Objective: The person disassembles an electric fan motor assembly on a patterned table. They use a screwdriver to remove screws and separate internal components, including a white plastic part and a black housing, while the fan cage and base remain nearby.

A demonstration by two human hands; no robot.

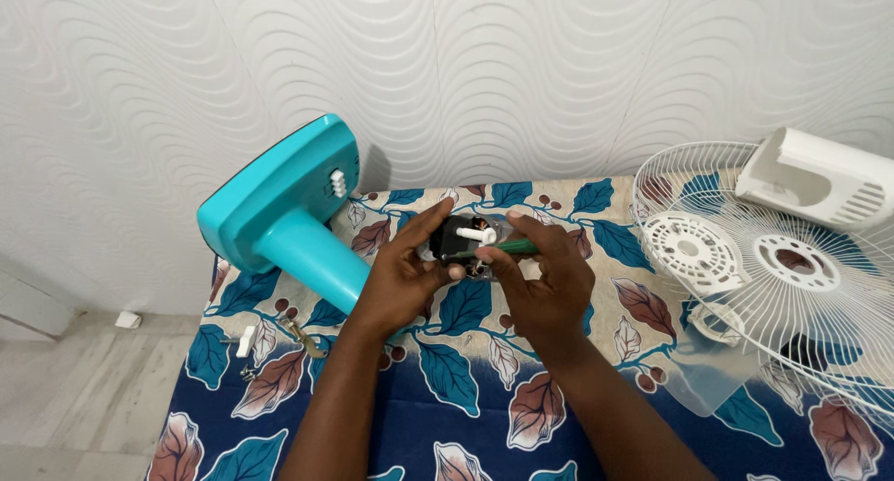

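A fan motor (463,239) is gripped by the left hand (402,274); a green screwdriver (507,248) is pinched by the right hand (549,281) — flanked by the turquoise stand (289,216) and white grilles (773,267).

The fan motor (456,239) is a small dark block with a white shaft pointing to the right, sitting at the top end of the turquoise fan stand (289,216), which lies tilted on its side. The green-handled screwdriver (507,247) lies almost level, its tip at the motor, just under the shaft.
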